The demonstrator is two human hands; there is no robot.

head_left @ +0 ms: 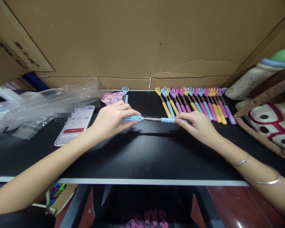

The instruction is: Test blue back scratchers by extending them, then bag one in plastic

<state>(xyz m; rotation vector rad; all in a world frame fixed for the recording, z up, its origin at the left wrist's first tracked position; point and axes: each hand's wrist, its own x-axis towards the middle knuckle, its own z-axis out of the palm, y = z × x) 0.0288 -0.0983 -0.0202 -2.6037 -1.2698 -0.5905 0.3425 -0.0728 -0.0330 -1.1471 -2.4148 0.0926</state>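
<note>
Between my two hands a light-blue back scratcher (153,119) is held level above the black table. Its hand-shaped head is pinched in the fingers of my left hand (117,118), and part of that head is hidden by them. My right hand (196,124) grips the blue handle end. A bare metal rod shows between the head and the handle. Behind my left hand lies another blue back scratcher (125,91), partly covered, beside some pink and purple printed cards (112,98). A row of back scratchers (199,104) in yellow, blue, pink and purple lies beyond my right hand.
At the left, a phone (77,125) showing a timer lies near clear plastic bags (42,101). A cardboard wall (123,41) stands along the table's back. To the right are a bag with a cartoon face (273,123) and a white bottle (249,79).
</note>
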